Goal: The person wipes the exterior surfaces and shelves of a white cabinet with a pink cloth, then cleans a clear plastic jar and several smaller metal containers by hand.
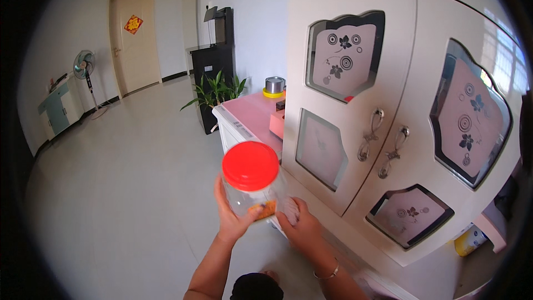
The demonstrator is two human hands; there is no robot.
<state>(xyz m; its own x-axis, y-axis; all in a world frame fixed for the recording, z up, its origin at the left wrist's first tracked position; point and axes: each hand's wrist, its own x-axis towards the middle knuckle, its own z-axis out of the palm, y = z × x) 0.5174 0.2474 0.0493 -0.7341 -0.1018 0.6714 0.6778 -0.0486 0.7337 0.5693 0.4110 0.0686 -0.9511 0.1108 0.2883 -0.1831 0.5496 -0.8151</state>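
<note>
A clear jar (237,202) with a red screw lid (250,164) is held upright in front of me, over the floor. My left hand (233,218) grips its left side, with the thumb across the front. An orange patch (264,210), perhaps a label, shows low on the jar. In my right hand (302,225) is a whitish, ridged thing (290,211), pinched between thumb and fingers against or close beside the jar's right side. Blur hides what it is, and whether that hand also touches the jar. A bangle (327,273) circles my right wrist.
A white wardrobe (354,133) with metal handles stands close on my right. Beyond the jar is a pink-topped cabinet (250,110) bearing a metal tin (275,85) and a pink box (277,124). Farther off stand a potted plant (218,89), a black stand (213,62) and a fan (85,68).
</note>
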